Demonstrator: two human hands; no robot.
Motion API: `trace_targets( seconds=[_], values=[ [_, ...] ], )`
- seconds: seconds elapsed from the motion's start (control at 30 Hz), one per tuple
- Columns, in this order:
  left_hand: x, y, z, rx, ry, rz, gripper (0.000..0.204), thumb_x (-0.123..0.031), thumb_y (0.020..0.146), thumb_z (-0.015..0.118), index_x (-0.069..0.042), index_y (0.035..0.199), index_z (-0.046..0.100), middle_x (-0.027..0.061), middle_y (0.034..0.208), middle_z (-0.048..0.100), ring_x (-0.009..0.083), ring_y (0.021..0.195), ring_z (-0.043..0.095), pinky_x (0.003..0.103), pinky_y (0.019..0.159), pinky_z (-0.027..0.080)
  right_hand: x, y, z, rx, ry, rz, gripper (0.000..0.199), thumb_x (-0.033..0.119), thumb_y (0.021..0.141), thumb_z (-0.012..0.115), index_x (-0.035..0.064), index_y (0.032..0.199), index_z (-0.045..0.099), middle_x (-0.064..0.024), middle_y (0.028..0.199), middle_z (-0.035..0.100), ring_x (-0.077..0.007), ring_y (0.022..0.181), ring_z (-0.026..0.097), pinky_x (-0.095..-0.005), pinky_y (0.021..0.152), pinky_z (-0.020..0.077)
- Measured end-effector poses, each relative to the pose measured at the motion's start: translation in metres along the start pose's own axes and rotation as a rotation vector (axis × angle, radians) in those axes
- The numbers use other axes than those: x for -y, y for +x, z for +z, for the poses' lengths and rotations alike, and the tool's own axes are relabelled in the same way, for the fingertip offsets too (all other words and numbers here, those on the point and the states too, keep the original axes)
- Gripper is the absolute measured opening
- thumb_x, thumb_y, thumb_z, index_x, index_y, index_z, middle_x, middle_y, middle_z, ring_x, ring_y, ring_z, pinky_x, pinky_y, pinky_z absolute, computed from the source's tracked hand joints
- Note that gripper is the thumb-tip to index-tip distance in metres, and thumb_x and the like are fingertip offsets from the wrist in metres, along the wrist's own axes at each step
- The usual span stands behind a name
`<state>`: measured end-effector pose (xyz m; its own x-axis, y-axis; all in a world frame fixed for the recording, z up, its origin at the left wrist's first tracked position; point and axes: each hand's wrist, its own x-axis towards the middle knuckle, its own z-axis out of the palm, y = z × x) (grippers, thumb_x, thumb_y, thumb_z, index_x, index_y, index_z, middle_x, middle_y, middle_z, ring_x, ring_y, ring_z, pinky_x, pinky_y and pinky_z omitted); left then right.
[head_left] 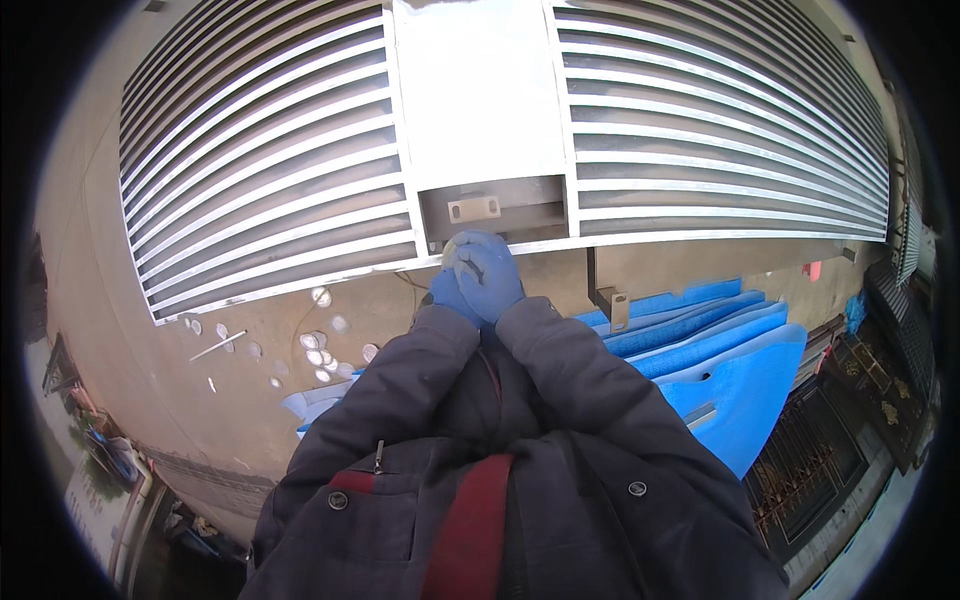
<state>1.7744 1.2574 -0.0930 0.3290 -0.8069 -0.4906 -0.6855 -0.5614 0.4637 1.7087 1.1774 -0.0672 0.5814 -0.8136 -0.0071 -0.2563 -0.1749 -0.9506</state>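
Note:
Both my hands wear blue gloves and are pressed together at the lower edge of a large white louvred metal panel (pixel 270 170). My right hand (pixel 488 272) lies on top, closed around a small pale object (pixel 455 256) that I cannot identify. My left hand (pixel 447 292) sits under it, mostly hidden. Just above them is a recessed grey pocket with a small metal latch plate (pixel 474 208). Dark jacket sleeves lead down to my body.
A stack of blue plastic sheets (pixel 735 365) lies on the concrete floor (pixel 150 330) at right. Several white round discs (pixel 318 345) and a thin rod (pixel 217 346) are scattered at left. A metal bracket (pixel 612 305) hangs below the panel. Dark metal grilles (pixel 820 450) lie lower right.

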Motion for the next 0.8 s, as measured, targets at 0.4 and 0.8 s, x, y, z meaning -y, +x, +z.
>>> trace_targets(
  seconds=[0.4,0.8],
  values=[
    [-0.002,-0.004,0.004,-0.021,0.067,-0.079,0.041,-0.036,0.094,0.064,-0.011,0.126,0.067,0.0149,0.124,0.070,0.0345,0.114,0.068,0.045,0.096,0.055,-0.008,0.007,-0.007,0.083,-0.005,-0.092,0.018,0.017,0.084,0.073,0.0066,0.099,0.072,-0.0127,0.118,0.069,-0.0353,0.111,0.063,-0.0471,0.098,0.0504],
    [0.035,-0.031,-0.008,-0.052,0.073,-0.114,0.041,-0.035,0.095,0.062,-0.012,0.128,0.066,0.0135,0.125,0.070,0.0327,0.114,0.068,0.044,0.097,0.054,0.003,-0.009,0.039,0.225,0.033,-0.053,0.021,0.019,0.084,0.073,0.0081,0.102,0.073,-0.0120,0.122,0.067,-0.0341,0.110,0.063,-0.0455,0.099,0.0502]
  ],
)
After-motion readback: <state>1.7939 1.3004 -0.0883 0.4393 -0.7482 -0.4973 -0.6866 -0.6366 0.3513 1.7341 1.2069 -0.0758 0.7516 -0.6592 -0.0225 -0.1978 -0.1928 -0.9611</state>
